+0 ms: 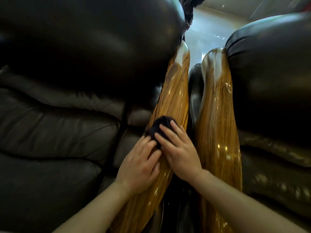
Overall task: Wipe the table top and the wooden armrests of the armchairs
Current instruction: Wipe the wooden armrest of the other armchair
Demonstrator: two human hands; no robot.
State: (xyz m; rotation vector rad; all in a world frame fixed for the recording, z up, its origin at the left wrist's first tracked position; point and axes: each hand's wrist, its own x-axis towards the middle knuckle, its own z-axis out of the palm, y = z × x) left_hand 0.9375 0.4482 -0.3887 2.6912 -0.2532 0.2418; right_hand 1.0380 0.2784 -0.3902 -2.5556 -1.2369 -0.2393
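**Left-hand armrest under the cloth; the rest cannot be judged**

Nearest the camera, two bare forearms are seen reaching forward over the near end of the left wooden armrest (171, 105); the left hand (140, 167) is laid on that armrest's left edge, its fingers (148, 143) loosely spread and touching the near edge of the dark cloth (161, 128); the right hand (179, 153) is placed just beside it, its fingers (175, 130) spread flat and pressed down on the cloth, which is bunched beneath them rather than pinched; the cloth is thus held against the wood about midway along the armrest.

Beyond the hands, the far half of this armrest is left uncovered and is judged not yet reached in this pass, though its gloss makes wiped and unwiped wood impossible to tell apart; just to the right, across a narrow gap, the right wooden armrest (217, 105) is seen untouched by either hand, and it is presumably still to be done.

Farther off, the dark leather armchair on the left (67, 64) and the dark leather armchair on the right (269, 73) are seen; no bench is in view, so whether the table top has been wiped cannot be told.
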